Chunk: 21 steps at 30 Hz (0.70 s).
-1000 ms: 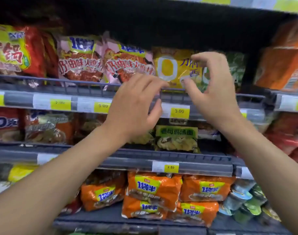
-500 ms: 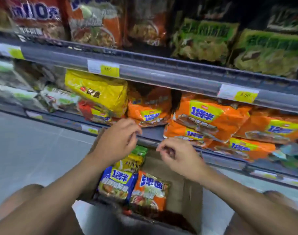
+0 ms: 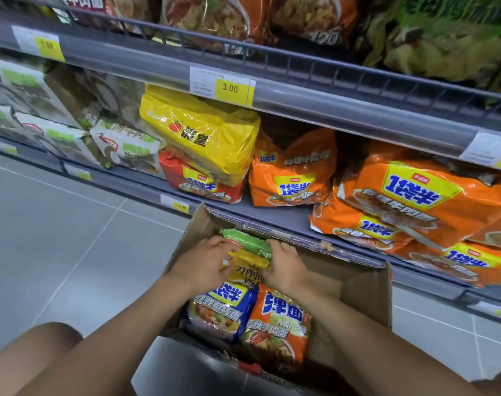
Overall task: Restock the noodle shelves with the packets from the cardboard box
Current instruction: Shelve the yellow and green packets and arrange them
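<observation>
Left hand (image 3: 206, 262), now down inside the cardboard box (image 3: 363, 290), curls round the yellow packet (image 3: 247, 265) at the box's 12 o'clock end; right hand (image 3: 286, 267) clasps the green packet (image 3: 245, 240) touching it. Fresh pick judged under way — shelving outstanding.

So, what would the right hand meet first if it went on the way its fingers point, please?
Probably the green packet in the cardboard box; the right hand seems to touch its end, though depth is unclear.
</observation>
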Available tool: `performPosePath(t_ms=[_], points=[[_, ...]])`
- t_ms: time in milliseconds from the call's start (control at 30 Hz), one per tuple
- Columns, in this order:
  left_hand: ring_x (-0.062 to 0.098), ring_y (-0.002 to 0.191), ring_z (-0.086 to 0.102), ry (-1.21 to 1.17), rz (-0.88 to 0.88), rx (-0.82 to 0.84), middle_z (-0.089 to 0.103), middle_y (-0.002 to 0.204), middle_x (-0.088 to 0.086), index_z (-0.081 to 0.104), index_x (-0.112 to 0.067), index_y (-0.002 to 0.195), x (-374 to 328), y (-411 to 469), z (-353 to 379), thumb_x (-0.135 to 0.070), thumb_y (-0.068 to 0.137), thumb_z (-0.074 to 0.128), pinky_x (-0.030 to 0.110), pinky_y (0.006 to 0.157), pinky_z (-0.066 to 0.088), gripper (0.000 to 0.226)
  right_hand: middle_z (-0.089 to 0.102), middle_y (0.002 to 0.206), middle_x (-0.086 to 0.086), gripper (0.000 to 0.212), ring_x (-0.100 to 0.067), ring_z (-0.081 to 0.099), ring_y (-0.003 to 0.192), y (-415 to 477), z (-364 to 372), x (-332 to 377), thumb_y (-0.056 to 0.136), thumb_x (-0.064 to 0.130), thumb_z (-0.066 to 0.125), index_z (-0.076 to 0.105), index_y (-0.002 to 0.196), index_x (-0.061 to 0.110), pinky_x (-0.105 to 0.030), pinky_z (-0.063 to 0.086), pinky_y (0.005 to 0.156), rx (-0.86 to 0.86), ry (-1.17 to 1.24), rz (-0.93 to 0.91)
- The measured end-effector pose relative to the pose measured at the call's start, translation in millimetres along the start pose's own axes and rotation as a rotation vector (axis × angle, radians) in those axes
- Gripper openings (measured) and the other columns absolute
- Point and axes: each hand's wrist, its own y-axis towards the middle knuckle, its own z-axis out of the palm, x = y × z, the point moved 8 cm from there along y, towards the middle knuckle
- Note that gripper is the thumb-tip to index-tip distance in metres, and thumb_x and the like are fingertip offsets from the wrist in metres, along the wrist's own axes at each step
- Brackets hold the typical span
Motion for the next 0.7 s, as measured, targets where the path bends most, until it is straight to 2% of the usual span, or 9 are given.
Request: performPosePath(t_ms=[167, 300, 400, 567, 633, 700], points=[[0.018, 0.141, 0.033, 0.05, -0.007, 0.024, 0.034, 0.153, -0.007, 0.036, -0.034, 0.147, 4.0, 2.9, 2.6, -0.04, 0.092, 0.055, 0.041, 0.109, 0.043, 0.058, 0.046, 0.145, -0.006, 0.088, -0.027, 0.039, 0.134, 18.7, 17.1, 6.7, 0.08, 0.032, 0.076, 0.028, 0.153, 0.018, -0.042, 0.04, 0.11, 0.02, -0.076, -0.002], [0.019, 0.14, 0.033, 0.059, -0.012, 0.01, 0.035, 0.153, -0.007, 0.032, -0.035, 0.148, 8.3, 5.0, 10.1, -0.039, 0.091, 0.059, 0.041, 0.107, 0.044, 0.063, 0.052, 0.134, -0.006, 0.088, -0.027, 0.046, 0.127, 22.7, 18.3, 10.7, 0.076, 0.045, 0.077, 0.033, 0.148, 0.021, -0.04, 0.041, 0.107, -0.034, -0.175, 0.004], [0.022, 0.145, 0.026, 0.074, -0.07, 0.061, 0.028, 0.158, -0.002, 0.022, -0.026, 0.154, 23.4, 14.0, 27.0, -0.035, 0.091, 0.062, 0.04, 0.114, 0.038, 0.075, 0.049, 0.137, -0.002, 0.092, -0.025, 0.043, 0.129, 18.9, 20.2, 6.3, 0.075, 0.052, 0.076, 0.032, 0.151, 0.022, -0.04, 0.04, 0.109, -0.076, -0.158, -0.002], [0.029, 0.148, 0.019, 0.14, -0.161, 0.012, 0.019, 0.161, 0.006, 0.011, -0.015, 0.156, 41.8, 44.0, 46.4, -0.017, 0.087, 0.067, 0.04, 0.119, 0.03, 0.089, 0.041, 0.141, -0.002, 0.093, -0.026, 0.042, 0.132, 16.1, 29.6, -4.6, 0.074, 0.04, 0.083, 0.03, 0.149, 0.021, -0.042, 0.04, 0.112, -0.081, -0.056, 0.003], [0.031, 0.149, 0.018, 0.075, -0.208, 0.021, 0.011, 0.164, 0.004, 0.002, -0.018, 0.157, 46.4, 50.2, 58.8, -0.012, 0.085, 0.068, 0.044, 0.119, 0.03, 0.098, 0.037, 0.141, -0.004, 0.099, -0.027, 0.041, 0.133, 17.2, 32.6, -6.3, 0.072, 0.036, 0.085, 0.025, 0.15, 0.022, -0.042, 0.044, 0.11, -0.075, 0.013, 0.033], [0.034, 0.146, 0.027, 0.001, -0.245, 0.023, 0.009, 0.164, 0.003, -0.004, -0.023, 0.157, 51.1, 53.3, 69.1, -0.01, 0.083, 0.069, 0.047, 0.116, 0.035, 0.105, 0.033, 0.144, -0.006, 0.11, -0.028, 0.039, 0.136, 17.3, 39.9, -6.8, 0.071, 0.041, 0.086, 0.018, 0.154, 0.022, -0.043, 0.043, 0.11, -0.053, 0.004, 0.05]])
